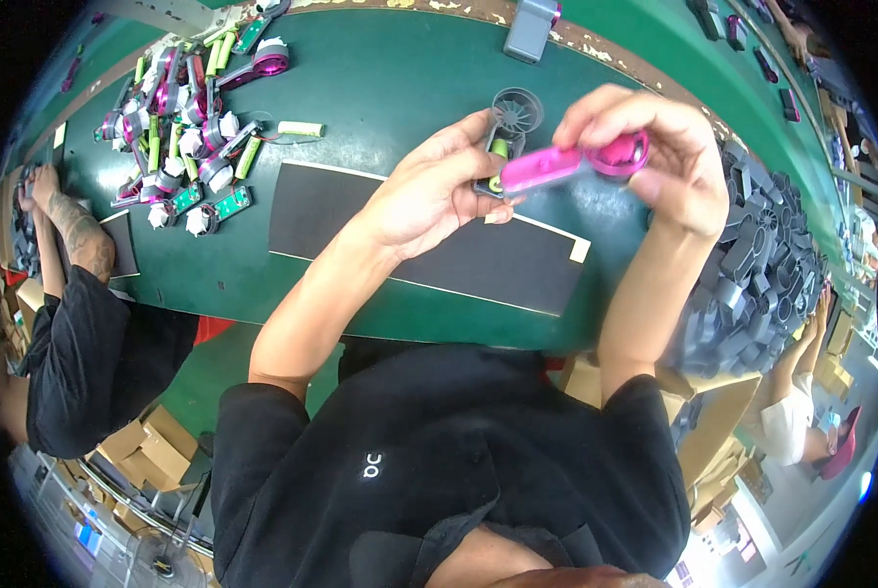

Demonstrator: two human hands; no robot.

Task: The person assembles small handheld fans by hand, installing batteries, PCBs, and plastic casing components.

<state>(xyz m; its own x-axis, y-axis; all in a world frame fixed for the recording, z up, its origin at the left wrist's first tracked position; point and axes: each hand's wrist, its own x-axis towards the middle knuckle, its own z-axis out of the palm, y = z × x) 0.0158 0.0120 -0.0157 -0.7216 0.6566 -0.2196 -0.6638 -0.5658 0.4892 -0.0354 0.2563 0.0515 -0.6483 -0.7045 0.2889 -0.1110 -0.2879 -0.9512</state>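
Observation:
My left hand (421, 194) is closed around a grey fan housing (518, 111) with a round slatted grille at its far end. Inside its handle shows a bit of a green battery cell (499, 149). Just to the right, my right hand (676, 147) pinches a magenta fan casing piece (541, 171) by its ring end. The piece's long handle part, a little blurred, reaches left over the grey housing; whether the two touch I cannot tell. A black mat (478, 269) lies on the green table beneath my hands.
Several magenta-and-grey fan assemblies with green cells and circuit boards form a heap (189, 132) at the left. Grey plastic shells (752, 260) are piled at the right. A grey box-shaped part (532, 31) stands at the far edge. A co-worker's arm (81, 230) is at far left.

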